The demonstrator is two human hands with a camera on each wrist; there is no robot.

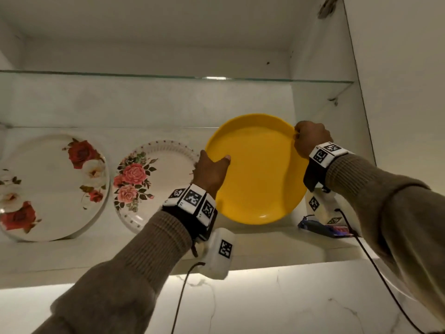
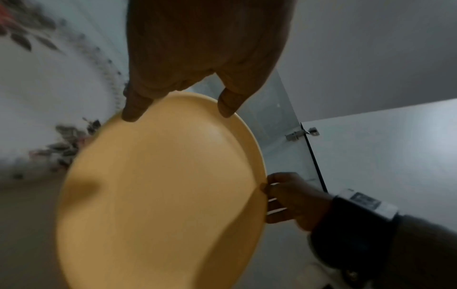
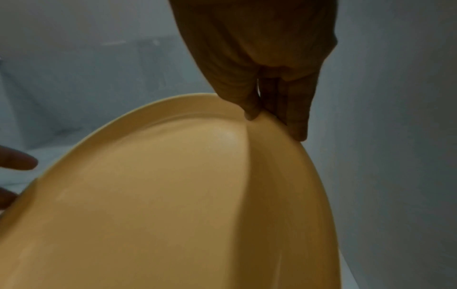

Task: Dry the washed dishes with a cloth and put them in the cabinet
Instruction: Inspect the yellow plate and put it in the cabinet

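Round yellow plastic plate (image 1: 255,169), centre-right of frame, stands tilted on white cabinet shelf (image 1: 120,251) w/ lower rim on the shelf. Left hand (image 1: 212,173) grips its left rim, thumb on plate face; right hand (image 1: 310,138) pinches upper-right rim, fingers curled round the edge. To the left, 2 white floral plates lean at the back: small pink-rose plate (image 1: 154,184) just beside, large red-rose plate (image 1: 53,186) at far left

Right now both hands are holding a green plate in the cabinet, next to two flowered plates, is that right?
Not quite: the plate is yellow, not green, as the head view shows. The left hand and right hand do hold its rim, beside two flowered plates in the cabinet.
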